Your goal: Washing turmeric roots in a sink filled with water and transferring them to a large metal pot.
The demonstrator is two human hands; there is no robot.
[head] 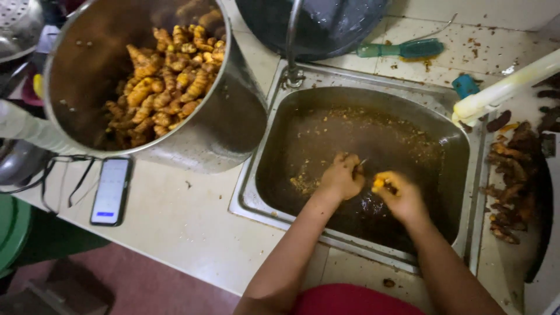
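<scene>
I see both hands down in the steel sink [274, 122], over murky brown water. My left hand [343, 177] is curled closed around a small blade-like tool; I can't make it out clearly. My right hand [401, 195] grips a yellow-orange turmeric root [380, 183], just at 3 o'clock of the left. At 10 o'clock on the worktop [186, 221] leans a big steel pot [216, 125] full of peeled roots, a phone [110, 191] beside it.
</scene>
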